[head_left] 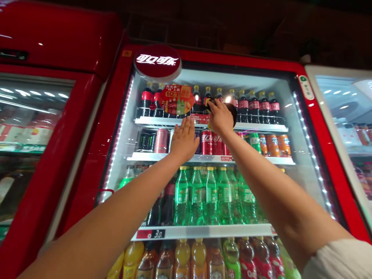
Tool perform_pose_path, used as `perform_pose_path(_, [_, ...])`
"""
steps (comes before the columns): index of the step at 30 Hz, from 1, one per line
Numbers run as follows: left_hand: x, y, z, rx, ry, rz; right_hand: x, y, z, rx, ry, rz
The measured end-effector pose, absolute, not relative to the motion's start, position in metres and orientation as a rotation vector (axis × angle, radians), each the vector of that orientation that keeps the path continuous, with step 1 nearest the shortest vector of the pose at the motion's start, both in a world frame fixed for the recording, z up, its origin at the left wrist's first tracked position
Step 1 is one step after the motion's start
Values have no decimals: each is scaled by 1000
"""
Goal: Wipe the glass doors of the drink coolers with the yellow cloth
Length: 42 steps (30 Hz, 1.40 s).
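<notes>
Glass door [303,178] ahead. I see left hand [185,140] flat and empty, seemingly braced on it; right hand [222,117] grips a dark pad-like item [233,111], probably cupped for control, before top-shelf bottles [252,104].

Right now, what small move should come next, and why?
Probably slide the right hand, with the dark item under it, slightly rightward across the front of the cooler. The left hand, fingers extended, and the red sign both lie close on its left, so moving right should avoid them. I can't tell what the dark item is.
</notes>
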<state>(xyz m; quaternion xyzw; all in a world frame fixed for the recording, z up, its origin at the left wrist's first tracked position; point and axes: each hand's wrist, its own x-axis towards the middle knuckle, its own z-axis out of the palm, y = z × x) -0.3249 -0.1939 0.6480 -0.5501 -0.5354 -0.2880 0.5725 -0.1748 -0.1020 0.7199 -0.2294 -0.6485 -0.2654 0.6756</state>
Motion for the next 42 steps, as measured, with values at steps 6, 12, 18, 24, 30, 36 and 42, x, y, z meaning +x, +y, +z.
perform_pose_path(6, [-305, -186, 636, -1295, -1253, -657, -161, -93, 660, -676, -1356, -554])
perform_pose_path(12, [-276, -167, 647, -1304, -1199, -679, -148, -94, 682, -573, -1541, -676])
perform_pose_path(18, [-247, -146, 649, -1355, -1176, -706, -90, -59, 695, -704, -1430, -613])
perform_pose_path(24, [-226, -134, 640, -1373, -1185, -703, -84, -48, 645, -689, -1390, -602])
perform_pose_path(30, [-205, -120, 641, -1345, -1179, -699, -56, -38, 695, -635, -1511, -650])
perform_pose_path(36, [-181, -108, 634, -1363, -1200, -710, -19, -20, 676, -775, -1355, -475])
perform_pose_path(42, [-160, -99, 628, -1382, -1195, -702, -29, -25, 646, -744, -1457, -565])
